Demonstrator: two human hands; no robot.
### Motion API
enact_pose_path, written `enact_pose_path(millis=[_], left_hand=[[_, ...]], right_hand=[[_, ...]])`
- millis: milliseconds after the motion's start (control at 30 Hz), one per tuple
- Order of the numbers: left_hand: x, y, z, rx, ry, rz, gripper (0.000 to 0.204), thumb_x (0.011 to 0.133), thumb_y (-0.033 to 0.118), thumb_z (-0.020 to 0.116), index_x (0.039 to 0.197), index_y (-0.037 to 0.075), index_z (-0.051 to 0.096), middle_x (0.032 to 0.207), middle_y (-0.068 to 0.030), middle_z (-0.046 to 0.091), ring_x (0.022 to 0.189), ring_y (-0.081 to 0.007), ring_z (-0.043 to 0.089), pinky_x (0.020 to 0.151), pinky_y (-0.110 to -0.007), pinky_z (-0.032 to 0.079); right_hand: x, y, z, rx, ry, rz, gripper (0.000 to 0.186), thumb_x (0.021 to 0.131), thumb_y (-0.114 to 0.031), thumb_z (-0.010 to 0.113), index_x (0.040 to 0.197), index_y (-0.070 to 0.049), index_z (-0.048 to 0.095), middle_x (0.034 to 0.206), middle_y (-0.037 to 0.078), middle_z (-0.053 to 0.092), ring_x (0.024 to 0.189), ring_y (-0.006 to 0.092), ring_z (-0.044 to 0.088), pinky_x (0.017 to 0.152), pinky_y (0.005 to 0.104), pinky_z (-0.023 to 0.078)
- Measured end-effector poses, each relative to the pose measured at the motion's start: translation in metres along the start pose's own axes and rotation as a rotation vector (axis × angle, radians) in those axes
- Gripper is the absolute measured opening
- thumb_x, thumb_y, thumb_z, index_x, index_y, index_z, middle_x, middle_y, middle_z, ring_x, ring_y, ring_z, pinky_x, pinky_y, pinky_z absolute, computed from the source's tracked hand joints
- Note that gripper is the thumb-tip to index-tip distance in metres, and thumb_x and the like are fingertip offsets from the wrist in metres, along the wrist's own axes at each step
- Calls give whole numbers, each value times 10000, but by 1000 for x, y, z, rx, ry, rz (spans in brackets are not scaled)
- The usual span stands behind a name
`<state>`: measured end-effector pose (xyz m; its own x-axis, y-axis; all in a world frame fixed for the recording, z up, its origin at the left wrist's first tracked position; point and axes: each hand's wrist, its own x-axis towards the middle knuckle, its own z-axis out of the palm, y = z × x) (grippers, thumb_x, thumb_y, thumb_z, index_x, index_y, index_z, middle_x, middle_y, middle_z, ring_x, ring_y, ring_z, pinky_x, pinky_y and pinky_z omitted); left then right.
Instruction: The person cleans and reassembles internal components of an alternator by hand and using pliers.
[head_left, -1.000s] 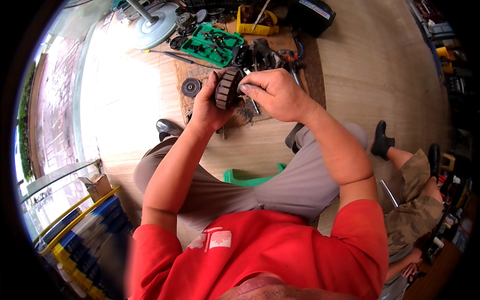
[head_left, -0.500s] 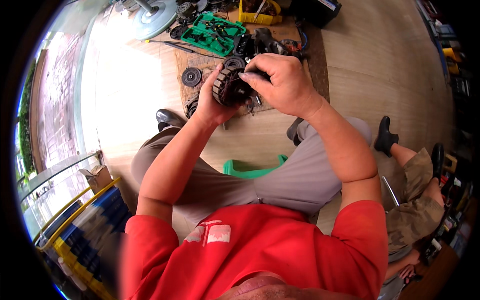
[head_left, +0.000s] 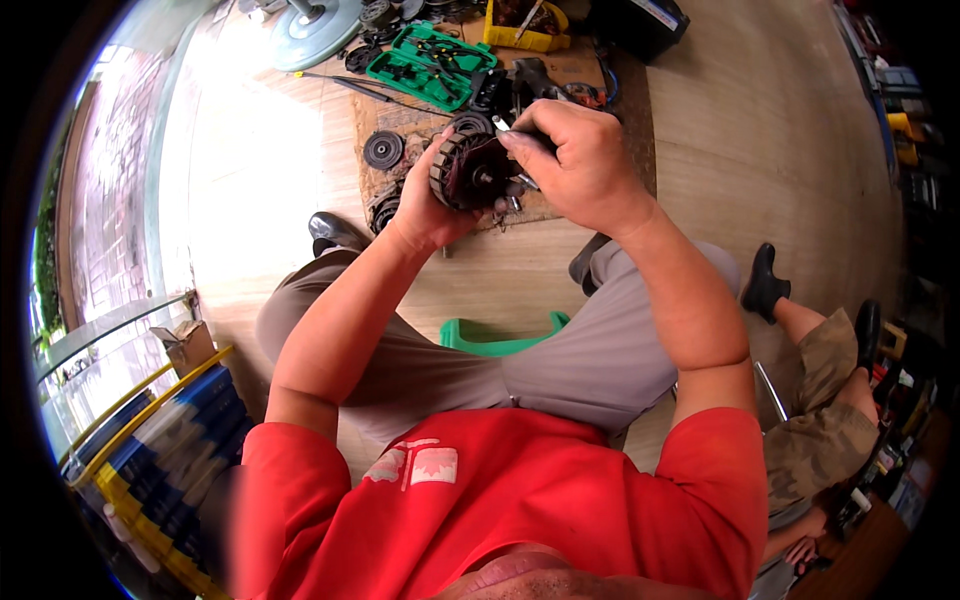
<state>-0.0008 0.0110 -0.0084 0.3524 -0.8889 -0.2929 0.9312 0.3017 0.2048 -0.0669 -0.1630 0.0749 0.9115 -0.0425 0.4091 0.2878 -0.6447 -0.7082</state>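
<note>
A dark, round motor stator (head_left: 484, 178) with a segmented tan rim and a central shaft is in my left hand (head_left: 430, 210). My left fingers wrap under and around it, the thumb lying along its near-left rim. My right hand (head_left: 585, 160) is at the stator's right upper edge, thumb and forefinger pinched together. What those fingers hold, if anything, is too small to make out. A small white-tipped piece (head_left: 501, 124) shows beside the right fingertips. Beyond lies a worn brown mat (head_left: 625, 190), with a dark round disc (head_left: 383, 150) on it, left of the stator.
An open green tool case (head_left: 430, 65) holds black tools. Behind are a yellow bin (head_left: 527, 38), a black box (head_left: 640, 25) and a pale round base (head_left: 315, 35). A green stool (head_left: 500, 345) is between my legs. Another person's legs (head_left: 825, 430) are at right.
The right hand has shifted slightly up and right, away from the stator's face. The stator has turned a little, so its shaft shows more plainly.
</note>
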Motion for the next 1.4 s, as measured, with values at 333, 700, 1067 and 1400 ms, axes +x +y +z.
enact_pose_path(millis=[333,700,1067,1400], left_hand=[[1,2,-13,-34,12,144,398,964,361,361,1134,92,600,1082,-101,646,971,-258,618,785,-422,535],[2,6,-20,-11,21,186,455,985,392,328,1184,68,578,1141,-111,634,1040,-259,600,924,-428,478],[-2,-3,-6,202,250,292,309,978,293,444,1151,68,566,1061,-83,648,982,-212,623,864,-358,497],[4,-2,-31,839,259,571,324,904,31,548,1223,-9,510,1185,-116,576,1031,-181,588,906,-310,487]], right_hand=[[-5,-11,4,59,-75,-104,144,760,-83,718,729,-22,592,683,125,592,613,293,586,547,358,458],[-12,-12,16,341,-266,-79,168,870,-172,658,806,-26,607,666,62,565,589,175,539,531,308,415],[-8,-12,13,282,-345,354,213,805,-213,731,832,-12,665,716,151,660,621,264,629,600,346,492],[-13,-4,19,162,-311,292,116,835,-95,687,872,11,659,728,92,658,623,127,573,603,284,467]])
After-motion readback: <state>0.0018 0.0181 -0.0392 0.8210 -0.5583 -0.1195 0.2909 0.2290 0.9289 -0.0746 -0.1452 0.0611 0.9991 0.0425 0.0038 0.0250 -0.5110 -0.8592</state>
